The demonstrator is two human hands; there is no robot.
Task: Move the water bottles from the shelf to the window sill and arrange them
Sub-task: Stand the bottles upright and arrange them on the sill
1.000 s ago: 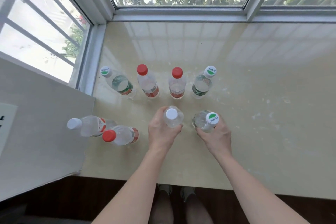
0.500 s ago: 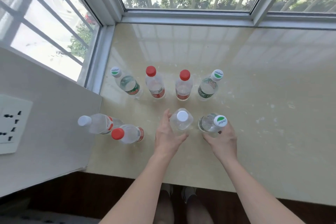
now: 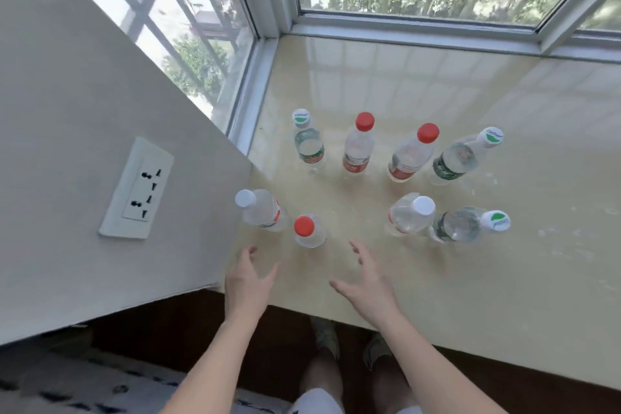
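Note:
Several clear water bottles stand upright on the beige window sill (image 3: 504, 279). The back row holds a green-label bottle (image 3: 307, 141), two red-capped bottles (image 3: 359, 146) (image 3: 412, 153) and another green-label bottle (image 3: 462, 158). In front stand a white-capped bottle (image 3: 411, 218) and a green-and-white-capped bottle (image 3: 465, 225). Near the wall are a white-capped bottle (image 3: 260, 213) and a red-capped bottle (image 3: 307, 232). My left hand (image 3: 247, 282) is open just below those two. My right hand (image 3: 369, 286) is open too, right of the red-capped bottle. Neither hand touches a bottle.
A grey wall (image 3: 84, 144) with a white power socket (image 3: 137, 188) juts in on the left, right beside the leftmost bottles. Window frames and bars border the sill at the back and left. The sill's front edge runs just beyond my wrists; my feet show below.
Both hands have let go of the white-capped and green-and-white-capped front bottles and moved left toward the two bottles by the wall. My view has swung left.

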